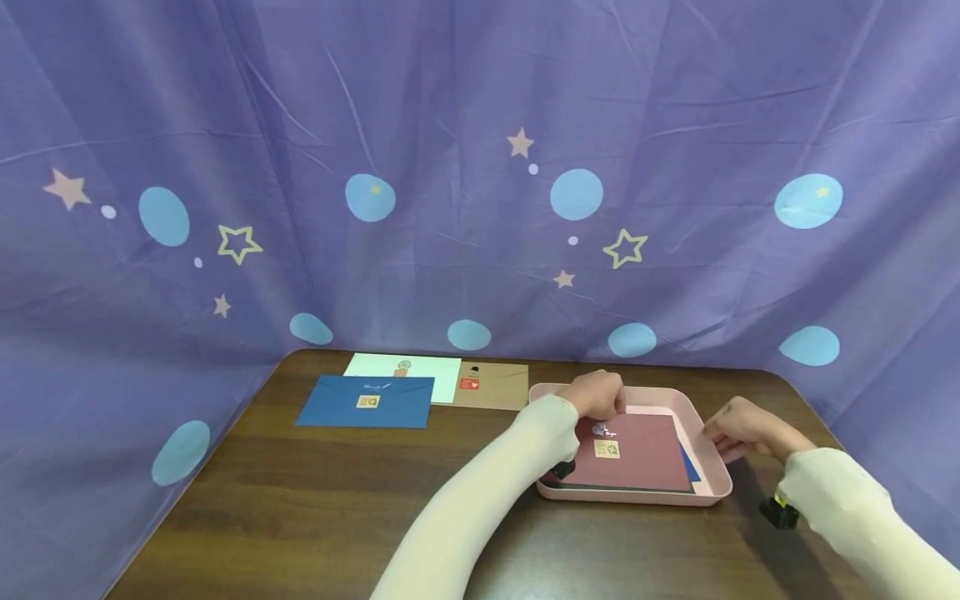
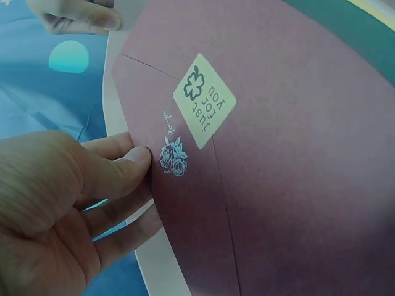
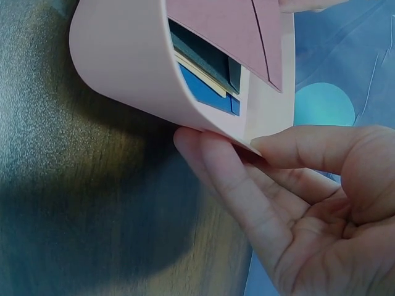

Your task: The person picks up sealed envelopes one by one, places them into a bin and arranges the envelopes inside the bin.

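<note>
A maroon envelope (image 1: 637, 454) with a "Just for you" sticker (image 2: 205, 102) and a printed rose lies over the pink tray (image 1: 633, 497). My left hand (image 1: 596, 394) pinches the envelope's far edge, thumb on top and fingers beneath, as the left wrist view shows. At the tray's right side, my right hand (image 1: 746, 429) pinches the rim between thumb and fingers. Beneath the maroon envelope, the right wrist view shows a dark green envelope (image 3: 207, 58), a thin cream edge and a blue envelope (image 3: 207, 91) inside the tray.
Left of the tray on the wooden table (image 1: 315, 517) lie a blue envelope (image 1: 397, 412), a white envelope (image 1: 446, 375) and a brown kraft envelope (image 1: 498, 387), partly overlapping. A purple curtain (image 1: 465, 108) with stars and blue dots hangs behind the table.
</note>
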Available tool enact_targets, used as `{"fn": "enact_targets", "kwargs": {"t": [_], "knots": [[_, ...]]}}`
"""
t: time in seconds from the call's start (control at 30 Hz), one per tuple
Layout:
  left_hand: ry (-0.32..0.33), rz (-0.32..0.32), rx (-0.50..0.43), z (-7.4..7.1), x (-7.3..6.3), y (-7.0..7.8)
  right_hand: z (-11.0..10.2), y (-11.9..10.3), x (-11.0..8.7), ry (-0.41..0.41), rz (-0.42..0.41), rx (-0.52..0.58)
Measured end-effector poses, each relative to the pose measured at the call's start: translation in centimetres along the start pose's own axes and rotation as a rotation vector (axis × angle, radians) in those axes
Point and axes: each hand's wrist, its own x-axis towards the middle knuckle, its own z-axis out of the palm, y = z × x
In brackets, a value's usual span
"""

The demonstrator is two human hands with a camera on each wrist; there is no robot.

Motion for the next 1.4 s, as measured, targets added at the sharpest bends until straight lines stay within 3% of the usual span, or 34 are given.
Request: {"fn": "enact_targets", "kwargs": {"t": [0.27,0.97,1.4], "knots": [[-0.022,0.002,-0.002,0.5,-0.3,0.0,0.3,0.1,-0.3,0.008,0.001,-0.003],[-0.008,0.012,-0.010,1.1,0.0,-0.4,0.3,-0.1,-0.2,0.008,-0.001,-0.003],[0.008,0.004,-0.038,1.0,-0.9,-0.3,0.4,-0.3,-0.2,0.009,0.007,-0.011]]}}
